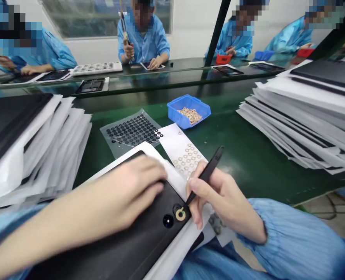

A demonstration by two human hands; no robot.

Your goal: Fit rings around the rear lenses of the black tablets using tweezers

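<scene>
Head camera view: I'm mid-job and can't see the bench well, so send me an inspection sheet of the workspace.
surface: green bench mat, nothing spilled on it that I can see.
job's things: black panel in a white sleeve; tan ring lying on it.
clutter: white sheet of tan rings, clear sheet of black rings, blue bin, sleeved panel stacks on both sides.
hands: left hand flat on the panel; right hand holds black tweezers, tip close to the ring.
cables: thin dark cable on the floor, lower right.
surroundings: four co-workers in blue smocks at the far bench.
</scene>
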